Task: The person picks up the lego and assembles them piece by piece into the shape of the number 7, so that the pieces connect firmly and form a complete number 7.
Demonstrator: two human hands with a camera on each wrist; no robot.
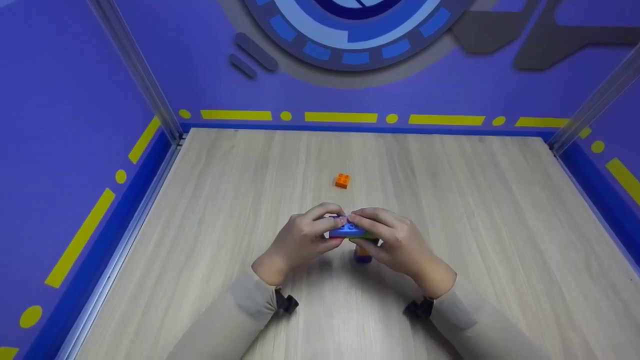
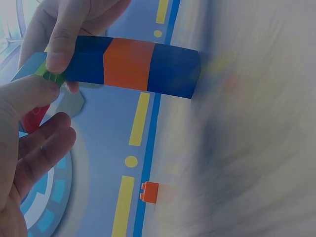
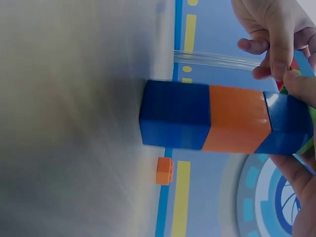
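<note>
Both hands hold one built piece of toy building bricks in the middle of the table. Its top is a blue studded brick [image 1: 347,231], with a red brick [image 2: 33,120] and a green brick [image 3: 312,138] under it. Below the green one hangs a column of blue, orange [image 2: 128,64] and blue [image 3: 175,116] bricks; whether its lower end touches the table I cannot tell. The left hand [image 1: 311,231] pinches the top part from the left, fingertips above and thumb underneath. From the right, the right hand [image 1: 400,242] grips the end over the column, fingertips on the blue brick.
A loose orange brick [image 1: 342,181] with studs lies on the wood-grain table [image 1: 240,175] beyond the hands. Blue-purple panels [image 1: 200,70] with yellow marks enclose the back and sides, joined by metal posts [image 1: 140,70]. Dark wrist devices [image 1: 286,302] sit at both cuffs.
</note>
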